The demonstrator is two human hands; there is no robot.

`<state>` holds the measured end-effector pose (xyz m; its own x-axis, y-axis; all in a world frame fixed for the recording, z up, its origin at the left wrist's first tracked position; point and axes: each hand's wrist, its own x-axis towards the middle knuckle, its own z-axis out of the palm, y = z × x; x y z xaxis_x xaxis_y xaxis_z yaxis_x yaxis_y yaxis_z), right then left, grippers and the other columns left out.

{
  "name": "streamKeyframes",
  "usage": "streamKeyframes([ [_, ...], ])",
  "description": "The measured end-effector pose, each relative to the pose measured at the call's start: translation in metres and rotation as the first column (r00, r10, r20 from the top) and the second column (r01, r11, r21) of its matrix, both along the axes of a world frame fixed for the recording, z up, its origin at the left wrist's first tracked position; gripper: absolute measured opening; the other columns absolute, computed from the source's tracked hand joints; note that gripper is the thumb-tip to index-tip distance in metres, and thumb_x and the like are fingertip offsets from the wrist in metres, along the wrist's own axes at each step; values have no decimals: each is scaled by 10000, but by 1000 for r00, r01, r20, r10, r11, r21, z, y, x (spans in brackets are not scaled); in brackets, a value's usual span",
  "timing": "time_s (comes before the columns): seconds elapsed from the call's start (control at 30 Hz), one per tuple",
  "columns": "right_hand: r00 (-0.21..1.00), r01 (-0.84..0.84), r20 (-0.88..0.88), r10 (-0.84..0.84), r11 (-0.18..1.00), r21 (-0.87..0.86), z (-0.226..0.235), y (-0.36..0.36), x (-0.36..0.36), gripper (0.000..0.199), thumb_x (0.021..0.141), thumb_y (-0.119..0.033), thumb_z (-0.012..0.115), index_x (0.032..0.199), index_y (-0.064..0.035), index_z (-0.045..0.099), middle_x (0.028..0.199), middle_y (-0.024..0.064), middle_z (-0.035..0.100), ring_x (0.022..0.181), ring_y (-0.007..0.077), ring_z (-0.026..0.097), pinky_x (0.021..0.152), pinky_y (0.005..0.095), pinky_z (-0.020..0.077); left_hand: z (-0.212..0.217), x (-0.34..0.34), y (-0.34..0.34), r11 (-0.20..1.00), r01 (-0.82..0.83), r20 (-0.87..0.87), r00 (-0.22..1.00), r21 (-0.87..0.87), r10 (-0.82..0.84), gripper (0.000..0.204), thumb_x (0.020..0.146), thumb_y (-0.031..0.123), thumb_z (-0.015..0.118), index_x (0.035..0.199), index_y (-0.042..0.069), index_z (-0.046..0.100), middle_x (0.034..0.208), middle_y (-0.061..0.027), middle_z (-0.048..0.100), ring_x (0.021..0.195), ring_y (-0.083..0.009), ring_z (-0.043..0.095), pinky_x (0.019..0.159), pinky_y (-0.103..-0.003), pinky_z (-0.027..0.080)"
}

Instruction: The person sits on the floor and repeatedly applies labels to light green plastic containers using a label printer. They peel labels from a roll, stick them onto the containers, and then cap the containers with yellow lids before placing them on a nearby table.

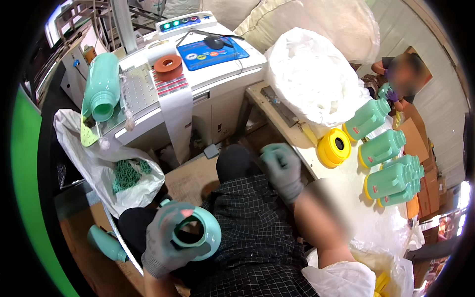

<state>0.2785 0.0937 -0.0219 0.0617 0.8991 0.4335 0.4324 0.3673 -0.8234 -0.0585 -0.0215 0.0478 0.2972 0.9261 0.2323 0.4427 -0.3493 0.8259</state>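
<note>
My left hand point(166, 242), in a pale green glove, grips a mint-green plastic ring-shaped part point(205, 230) low in the view, over my lap. My right hand point(282, 166), also gloved, hovers closed beside the table edge near a yellow reel point(334, 147); nothing shows in it. A mint-green flask body point(101, 86) lies on the white machine point(217, 74) at the upper left. Several more green flasks with yellow bases point(388, 166) lie on the table to the right.
A white plastic bag with small green parts point(126, 175) hangs at the left. An orange tape roll point(168, 64) sits on the machine. A big white sack point(311, 79) rests behind the table. Another person point(403, 74) sits at the far right. Another green part point(106, 242) lies low left.
</note>
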Motion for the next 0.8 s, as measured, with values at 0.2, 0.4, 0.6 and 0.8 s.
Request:
streamKeyframes([
  [0.2, 842, 390, 265, -469, 871, 300, 61, 69, 98, 156, 924, -106, 776, 1073, -64, 775, 1063, 121, 722, 873, 253, 683, 817, 375, 555, -12, 41, 16, 994, 110, -156, 982, 13, -106, 728, 693, 436, 956, 1235, 41, 675, 1170, -175, 732, 1057, -380, 722, 926, -477, 574],
  [0.4, 201, 244, 772, -603, 794, 557, 90, 171, 146, 228, 890, -145, 664, 1049, -211, 815, 1129, 64, 679, 1069, 275, 648, 849, 426, 527, -12, 53, 17, 996, 83, -199, 977, 26, -76, 769, 662, 461, 961, 1241, 37, 684, 1138, -188, 731, 1047, -402, 723, 908, -480, 589],
  [0.6, 80, 322, 909, -409, 873, 365, 110, 159, 152, 151, 896, -167, 677, 948, -181, 818, 1167, 56, 665, 1127, 268, 641, 920, 434, 540, -16, 51, 8, 1000, 2, -203, 979, 15, 1, 741, 631, 380, 990, 1214, 39, 687, 1126, -170, 737, 1029, -379, 729, 897, -464, 590],
  [0.8, 133, 351, 906, -401, 874, 336, 98, 169, 162, 191, 901, -161, 664, 999, -201, 823, 1175, 59, 687, 1148, 275, 655, 942, 445, 552, -16, 54, 12, 999, 23, -214, 977, 24, -18, 708, 667, 397, 980, 1210, 49, 688, 1148, -174, 737, 1022, -371, 735, 892, -458, 590],
])
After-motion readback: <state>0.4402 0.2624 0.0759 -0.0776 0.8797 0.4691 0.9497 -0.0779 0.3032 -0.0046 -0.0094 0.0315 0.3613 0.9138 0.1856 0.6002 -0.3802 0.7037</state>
